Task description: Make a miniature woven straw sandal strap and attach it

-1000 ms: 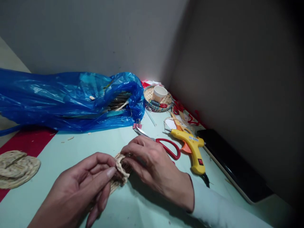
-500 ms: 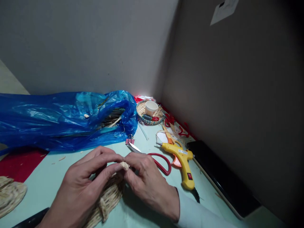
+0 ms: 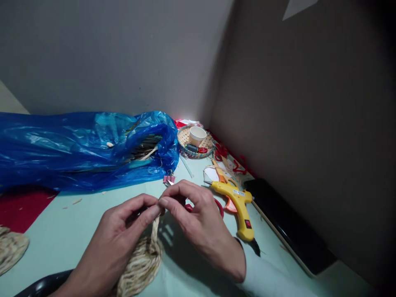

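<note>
Both hands meet at the tip of a twisted straw cord (image 3: 155,229) that rises from a coiled straw piece (image 3: 140,264). My left hand (image 3: 116,237) pinches the cord between thumb and forefinger. With thumb and fingertips pressed together, my right hand (image 3: 198,220) grips the cord's end, which its fingers mostly hide. The woven piece hangs below, partly behind my left hand and wrist. Red-handled scissors (image 3: 220,207) lie behind my right hand, largely covered by it. A yellow hot glue gun (image 3: 238,202) rests on the table to the right.
A blue plastic bag (image 3: 77,152) holding dry stalks lies at the back left. Beside it stand a small woven tray (image 3: 182,138) and white cup (image 3: 197,135). A pink binder clip (image 3: 168,179) lies nearby. A black tablet-like slab (image 3: 287,227) borders the right; another straw piece (image 3: 14,249) sits left.
My hands have drawn the straw cord upward, so a stretch of it now shows above the woven piece. My right hand has risen and covers more of the scissors. The view has shifted slightly.
</note>
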`<state>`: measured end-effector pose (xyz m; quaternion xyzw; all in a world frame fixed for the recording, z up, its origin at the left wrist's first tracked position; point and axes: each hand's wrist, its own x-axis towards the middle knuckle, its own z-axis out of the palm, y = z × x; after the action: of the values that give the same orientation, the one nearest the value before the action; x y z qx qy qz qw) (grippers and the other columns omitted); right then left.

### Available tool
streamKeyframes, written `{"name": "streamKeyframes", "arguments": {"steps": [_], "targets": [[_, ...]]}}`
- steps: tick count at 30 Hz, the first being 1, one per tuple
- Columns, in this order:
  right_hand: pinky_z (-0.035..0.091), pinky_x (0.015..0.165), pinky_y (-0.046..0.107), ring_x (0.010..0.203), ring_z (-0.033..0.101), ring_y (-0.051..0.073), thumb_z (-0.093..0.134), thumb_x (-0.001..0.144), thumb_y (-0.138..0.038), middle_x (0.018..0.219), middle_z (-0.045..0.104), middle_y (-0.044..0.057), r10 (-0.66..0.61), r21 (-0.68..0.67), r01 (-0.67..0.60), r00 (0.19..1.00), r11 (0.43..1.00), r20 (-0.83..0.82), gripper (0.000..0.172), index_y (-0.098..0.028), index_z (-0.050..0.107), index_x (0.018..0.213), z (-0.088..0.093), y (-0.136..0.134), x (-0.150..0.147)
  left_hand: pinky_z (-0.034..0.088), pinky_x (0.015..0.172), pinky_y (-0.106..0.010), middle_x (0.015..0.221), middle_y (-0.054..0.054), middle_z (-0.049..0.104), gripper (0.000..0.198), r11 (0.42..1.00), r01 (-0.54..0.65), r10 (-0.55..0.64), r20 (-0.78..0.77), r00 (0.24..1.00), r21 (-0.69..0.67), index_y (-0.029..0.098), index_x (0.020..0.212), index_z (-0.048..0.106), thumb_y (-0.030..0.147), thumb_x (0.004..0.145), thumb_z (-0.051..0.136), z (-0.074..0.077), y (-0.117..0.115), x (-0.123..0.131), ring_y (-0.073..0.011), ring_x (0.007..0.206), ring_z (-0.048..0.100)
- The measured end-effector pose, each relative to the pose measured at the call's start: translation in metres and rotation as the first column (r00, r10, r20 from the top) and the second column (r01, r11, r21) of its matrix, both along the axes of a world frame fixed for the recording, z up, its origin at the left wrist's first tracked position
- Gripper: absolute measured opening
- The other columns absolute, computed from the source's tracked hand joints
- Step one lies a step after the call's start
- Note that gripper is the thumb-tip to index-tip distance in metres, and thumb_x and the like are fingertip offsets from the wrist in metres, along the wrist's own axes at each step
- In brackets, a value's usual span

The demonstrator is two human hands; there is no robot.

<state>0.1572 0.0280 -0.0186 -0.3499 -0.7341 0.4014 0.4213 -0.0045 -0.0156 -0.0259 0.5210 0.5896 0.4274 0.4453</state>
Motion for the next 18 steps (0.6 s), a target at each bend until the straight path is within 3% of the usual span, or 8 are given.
{"name": "streamKeyframes", "arguments": {"steps": [3,7,10,13,15,16,17,18], "targets": [[0.040,0.068,0.025,0.070,0.054,0.011,0.064,0.091,-0.017,0.070,0.062,-0.004,0.003,-0.162,-0.010,0.999,0.987,-0.046,0.019,-0.017,0.064,0.072,0.000,0.004,0.000,0.052,0.073,-0.021,0.086,0.002,0.076,0.026,1.000,0.014,-0.013,-0.048,0.999,0.025,0.028,0.094,0.078,0.050,0.082,0.070,-0.002,-0.004,0.001,-0.0190,0.082,0.067],[0.034,0.058,0.024,0.061,0.045,0.010,0.068,0.087,-0.025,0.063,0.055,-0.005,0.015,-0.390,-0.076,0.987,0.918,-0.157,0.021,-0.017,0.062,0.068,-0.004,0.006,-0.001,0.053,0.069,-0.021,0.081,0.003,0.078,0.030,0.998,-0.063,0.063,-0.094,0.994,0.003,0.030,0.090,0.080,0.055,0.076,0.072,-0.010,-0.008,-0.003,-0.0202,0.079,0.068],[0.036,0.060,0.023,0.062,0.046,0.010,0.072,0.085,-0.037,0.065,0.055,-0.004,0.034,-0.456,-0.133,0.975,0.880,-0.219,0.028,-0.016,0.062,0.068,-0.009,0.006,-0.004,0.056,0.076,-0.024,0.088,0.002,0.080,0.033,0.997,-0.078,0.076,-0.150,0.986,-0.005,0.030,0.089,0.081,0.057,0.071,0.075,-0.020,-0.005,-0.010,-0.0244,0.085,0.071],[0.041,0.065,0.023,0.071,0.056,0.012,0.068,0.088,-0.048,0.075,0.062,-0.002,0.090,-0.393,-0.165,0.975,0.905,-0.203,0.030,-0.018,0.067,0.087,-0.005,0.006,0.001,0.056,0.079,-0.025,0.091,0.002,0.081,0.032,0.995,-0.095,0.093,-0.133,0.987,-0.006,0.031,0.085,0.081,0.059,0.070,0.075,-0.024,0.000,-0.012,-0.0261,0.090,0.071],[0.044,0.069,0.024,0.077,0.061,0.015,0.062,0.092,-0.052,0.084,0.066,-0.001,0.067,-0.329,-0.097,0.993,0.939,-0.101,0.033,-0.022,0.063,0.106,0.004,0.006,0.016,0.055,0.079,-0.024,0.089,0.003,0.081,0.032,0.992,-0.124,0.121,-0.104,0.987,-0.015,0.031,0.080,0.080,0.060,0.067,0.076,-0.022,0.002,-0.010,-0.0252,0.090,0.071],[0.043,0.066,0.025,0.075,0.061,0.015,0.056,0.095,-0.053,0.086,0.068,0.000,0.009,-0.280,-0.012,1.000,0.960,-0.014,0.033,-0.023,0.061,0.108,0.009,0.005,0.028,0.054,0.077,-0.023,0.088,0.003,0.080,0.033,0.989,-0.146,0.143,-0.102,0.984,-0.023,0.030,0.077,0.080,0.061,0.067,0.076,-0.019,0.001,-0.008,-0.0243,0.088,0.070],[0.042,0.066,0.026,0.074,0.060,0.016,0.051,0.098,-0.051,0.084,0.066,0.000,-0.114,-0.162,0.138,0.982,0.977,0.149,0.031,-0.022,0.061,0.096,0.013,0.004,0.041,0.053,0.075,-0.022,0.087,0.003,0.080,0.033,0.986,-0.164,0.160,-0.103,0.982,-0.032,0.030,0.074,0.079,0.062,0.066,0.076,-0.016,0.001,-0.006,-0.0234,0.086,0.069],[0.039,0.064,0.027,0.069,0.057,0.016,0.048,0.100,-0.046,0.079,0.064,0.001,-0.267,0.014,0.279,0.904,0.960,0.334,0.031,-0.021,0.059,0.087,0.015,0.003,0.056,0.052,0.073,-0.022,0.086,0.003,0.079,0.033,0.985,-0.167,0.162,-0.101,0.982,-0.045,0.029,0.072,0.078,0.062,0.066,0.076,-0.013,0.000,-0.004,-0.0226,0.083,0.068]]}}
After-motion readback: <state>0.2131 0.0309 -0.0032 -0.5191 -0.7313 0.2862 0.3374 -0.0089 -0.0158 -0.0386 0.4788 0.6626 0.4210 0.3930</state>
